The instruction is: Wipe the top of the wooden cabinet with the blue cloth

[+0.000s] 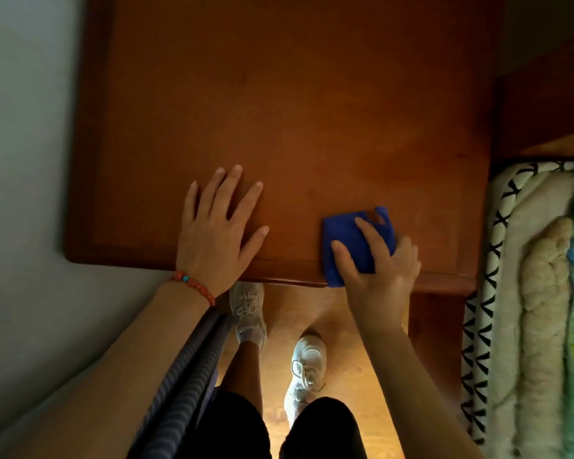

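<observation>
The wooden cabinet top (279, 111) fills the upper middle of the head view, reddish brown and bare. A folded blue cloth (348, 236) lies at its near edge, right of centre, partly hanging over the front lip. My right hand (378, 270) presses on the cloth, thumb and forefinger spread across it, the other fingers blurred at its right side. My left hand (216, 233) rests flat on the wood near the front edge, left of the cloth, fingers apart, holding nothing. A red bead bracelet sits on that wrist.
A pale wall (20, 160) runs along the cabinet's left side. On the right stands a bed with stacked bedding (537, 293) and a wooden headboard (544, 104). Below the cabinet edge are my legs and white shoes (305, 362) on a wooden floor, with ribbed grey hoses (193, 369) at the left.
</observation>
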A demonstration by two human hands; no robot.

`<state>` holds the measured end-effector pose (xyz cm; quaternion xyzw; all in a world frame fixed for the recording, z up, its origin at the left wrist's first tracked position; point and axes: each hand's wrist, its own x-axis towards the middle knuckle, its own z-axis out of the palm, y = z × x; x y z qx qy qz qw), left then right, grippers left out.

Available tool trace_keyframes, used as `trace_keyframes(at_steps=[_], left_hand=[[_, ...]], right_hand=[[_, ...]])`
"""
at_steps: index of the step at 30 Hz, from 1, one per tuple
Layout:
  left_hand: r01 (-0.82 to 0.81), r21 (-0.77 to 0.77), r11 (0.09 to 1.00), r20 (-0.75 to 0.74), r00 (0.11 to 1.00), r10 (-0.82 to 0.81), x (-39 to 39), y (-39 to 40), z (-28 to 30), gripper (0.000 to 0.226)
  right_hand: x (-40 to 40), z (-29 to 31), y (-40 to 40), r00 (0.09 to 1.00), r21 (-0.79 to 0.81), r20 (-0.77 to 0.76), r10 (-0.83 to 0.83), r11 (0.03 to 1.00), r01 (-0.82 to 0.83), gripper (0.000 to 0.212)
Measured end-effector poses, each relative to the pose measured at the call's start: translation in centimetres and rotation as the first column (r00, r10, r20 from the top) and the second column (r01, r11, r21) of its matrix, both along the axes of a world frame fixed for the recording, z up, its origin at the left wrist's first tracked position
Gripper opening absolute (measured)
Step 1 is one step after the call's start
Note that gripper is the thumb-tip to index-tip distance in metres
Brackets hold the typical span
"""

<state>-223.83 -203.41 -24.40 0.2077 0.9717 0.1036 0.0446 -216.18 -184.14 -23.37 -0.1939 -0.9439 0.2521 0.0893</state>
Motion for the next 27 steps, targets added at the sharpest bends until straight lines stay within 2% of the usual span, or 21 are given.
trace_keyframes(at_steps=[4,8,11,14,16,20,22,24,27], left_hand=[[-0.065,0.016,0.998,-0.026,0.998,0.065,2.1,-1.1,0.0,0.055],[-0.097,0.019,0.995,-0.066,0.993,0.098,3.8,-1.9,-0.5,0.052],[-0.103,0.026,0.994,-0.052,0.993,0.104,3.8,-2.0,-0.3,0.052],[-0.141,0.029,0.99,-0.048,0.989,0.142,3.5,-3.0,-0.2,0.052],[-0.161,0.032,0.986,-0.066,0.985,0.162,3.4,-3.8,-0.3,0.052],[-0.15,0.03,0.988,-0.092,0.984,0.152,3.5,-4.3,-0.8,0.051],[-0.147,0.036,0.989,-0.082,0.985,0.149,3.5,-4.3,-0.7,0.051],[-0.142,0.04,0.989,-0.072,0.987,0.144,3.5,-4.4,-0.6,0.051],[-0.13,0.034,0.991,-0.07,0.989,0.132,3.3,-4.5,-0.5,0.052]], right_hand=[[-1.1,0.0,-2.3,0.993,-0.013,-0.038,-0.111,0.994,0.111,0.04],[-2.3,-0.2,-5.6,0.998,0.009,-0.034,0.058,0.998,-0.058,0.04],[-2.1,-0.3,-3.7,0.993,0.047,-0.033,0.114,0.993,-0.112,0.043],[-1.4,-0.4,-1.8,0.996,0.031,-0.062,-0.058,0.998,0.06,0.045],[-1.4,-0.4,-3.3,0.992,0.017,-0.083,-0.092,0.995,0.093,0.044],[-2.0,-0.5,-6.2,0.979,0.04,-0.044,0.198,0.98,-0.196,0.043],[-2.7,-0.4,-5.3,0.962,0.052,-0.041,0.27,0.962,-0.268,0.042],[-4.7,-0.2,-4.3,0.97,0.049,-0.046,0.239,0.97,-0.237,0.044],[-9.6,-0.1,-3.4,0.997,0.003,-0.054,0.045,0.999,-0.045,0.047]])
